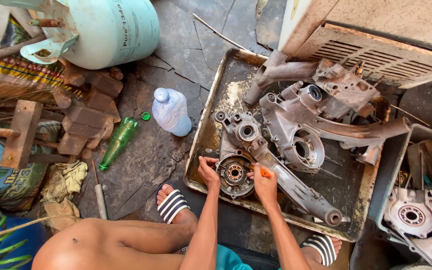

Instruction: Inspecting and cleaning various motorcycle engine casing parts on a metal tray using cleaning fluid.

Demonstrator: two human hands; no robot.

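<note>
A grimy metal engine casing (pixel 246 150) lies in a rusty metal tray (pixel 203 145) on the ground. My left hand (pixel 209 173) rests on the casing's near left edge, beside its round bearing hub (pixel 234 173). My right hand (pixel 264 184) grips an orange-handled tool (pixel 265 173) whose tip points at that hub. A second casing half (pixel 296 125) and rusty frame parts (pixel 356 130) lie farther back in the tray.
A pale plastic bottle (pixel 170 111) stands left of the tray, next to a lying green glass bottle (pixel 119 142). A light green gas cylinder (pixel 106 30) and rusty blocks (pixel 83 115) sit at top left. Another tray with engine parts (pixel 416 215) is at right. My sandalled feet (pixel 172 205) flank the tray.
</note>
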